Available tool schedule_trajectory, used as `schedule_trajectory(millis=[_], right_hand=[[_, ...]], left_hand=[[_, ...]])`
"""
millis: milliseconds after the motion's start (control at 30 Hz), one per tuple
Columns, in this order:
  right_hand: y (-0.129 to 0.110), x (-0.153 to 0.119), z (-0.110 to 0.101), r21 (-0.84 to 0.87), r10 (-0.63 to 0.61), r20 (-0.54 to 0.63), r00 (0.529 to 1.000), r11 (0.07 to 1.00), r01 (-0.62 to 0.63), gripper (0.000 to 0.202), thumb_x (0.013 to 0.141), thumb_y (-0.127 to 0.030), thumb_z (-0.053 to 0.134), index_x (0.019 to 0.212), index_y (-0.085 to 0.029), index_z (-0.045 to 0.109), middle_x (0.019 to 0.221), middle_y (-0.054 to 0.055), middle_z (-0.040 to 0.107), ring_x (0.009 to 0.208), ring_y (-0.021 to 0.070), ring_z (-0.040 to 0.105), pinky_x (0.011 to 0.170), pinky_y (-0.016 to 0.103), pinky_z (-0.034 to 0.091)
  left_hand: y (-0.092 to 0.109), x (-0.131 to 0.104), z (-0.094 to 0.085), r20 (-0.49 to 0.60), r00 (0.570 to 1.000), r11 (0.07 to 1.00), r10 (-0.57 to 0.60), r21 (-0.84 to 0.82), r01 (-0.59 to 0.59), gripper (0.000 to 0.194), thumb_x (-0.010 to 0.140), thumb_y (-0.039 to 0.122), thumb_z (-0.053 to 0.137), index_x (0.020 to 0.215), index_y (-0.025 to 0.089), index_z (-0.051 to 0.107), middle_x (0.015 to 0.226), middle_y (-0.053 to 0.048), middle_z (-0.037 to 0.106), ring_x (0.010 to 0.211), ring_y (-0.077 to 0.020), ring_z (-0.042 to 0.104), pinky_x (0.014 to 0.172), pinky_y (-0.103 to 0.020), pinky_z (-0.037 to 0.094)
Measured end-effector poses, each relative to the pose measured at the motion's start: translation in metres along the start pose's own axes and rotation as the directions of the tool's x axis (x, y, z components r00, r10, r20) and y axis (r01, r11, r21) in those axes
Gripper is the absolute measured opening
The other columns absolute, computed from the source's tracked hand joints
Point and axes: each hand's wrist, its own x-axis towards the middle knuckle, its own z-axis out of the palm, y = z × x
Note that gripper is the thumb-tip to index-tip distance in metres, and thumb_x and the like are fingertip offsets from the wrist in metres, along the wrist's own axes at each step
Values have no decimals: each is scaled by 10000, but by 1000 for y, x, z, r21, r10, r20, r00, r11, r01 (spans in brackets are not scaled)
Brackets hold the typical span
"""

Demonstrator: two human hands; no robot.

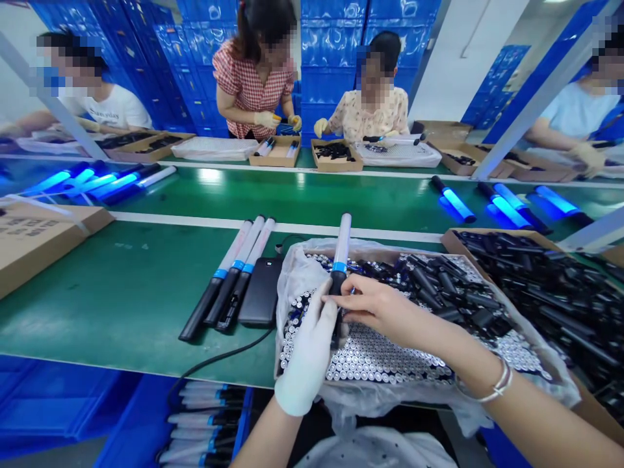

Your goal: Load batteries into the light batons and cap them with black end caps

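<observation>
My left hand, in a white glove, is closed around the black handle of a light stick. The stick stands nearly upright, with a white tube on top and a blue ring below it. Bare, my right hand presses its fingers against the handle from the right; whatever lies under the fingertips is hidden. Both hands are over a plastic-lined box of upright batteries, where small black parts lie loose. Left of it lie three more light sticks, one with its battery slot showing, beside a black power bank.
A carton of black parts stands at right. A black cable crosses the table edge. Behind runs a green conveyor carrying glowing blue sticks. Several co-workers sit or stand beyond it. More sticks fill a blue bin below.
</observation>
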Motion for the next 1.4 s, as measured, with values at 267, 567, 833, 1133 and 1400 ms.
schedule_trajectory(millis=[267, 567, 833, 1133, 1400], right_hand=[[-10, -18, -1, 198, 327, -199, 924, 937, -289, 263, 923, -222, 576, 1141, -256, 719, 1030, 28, 685, 848, 106, 636, 801, 242, 539], [-30, -6, 27, 376, 472, -339, 813, 861, -343, 195, 864, -190, 622, 987, -235, 766, 806, 3, 629, 613, 78, 524, 595, 210, 447], [16, 0, -15, -131, 504, -172, 846, 840, -527, 254, 916, -199, 526, 1008, -223, 761, 925, 46, 700, 804, 153, 625, 764, 272, 478], [64, 31, -2, -192, 380, 232, 895, 920, -341, 232, 788, -67, 657, 920, -207, 787, 979, 67, 718, 916, 199, 662, 858, 281, 481], [17, 0, -29, 17, 427, -88, 900, 904, -427, 237, 926, -347, 552, 1028, -212, 718, 961, 18, 728, 742, 130, 638, 687, 247, 488]], left_hand=[[9, -3, 5, 89, 994, 990, -68, -120, 79, 716, 886, 390, 602, 1525, 262, 306, 825, -16, 617, 651, -80, 519, 575, -181, 427], [6, -1, 2, 59, 998, 985, -6, -174, 16, 604, 841, 267, 633, 1426, 279, 481, 1232, -54, 600, 905, -105, 582, 708, -182, 461], [11, -4, 5, 109, 993, 989, -51, -130, 65, 709, 902, 279, 528, 1549, 279, 239, 597, 50, 475, 550, -67, 421, 515, -175, 315], [11, -7, 4, 97, 992, 988, -82, -123, 94, 852, 782, 144, 458, 1573, 186, 143, 589, 45, 502, 535, -74, 411, 506, -186, 316], [10, 3, 5, 99, 991, 990, -94, -92, 103, 720, 867, 294, 513, 1537, 252, 254, 558, 71, 439, 451, -64, 372, 416, -156, 271]])
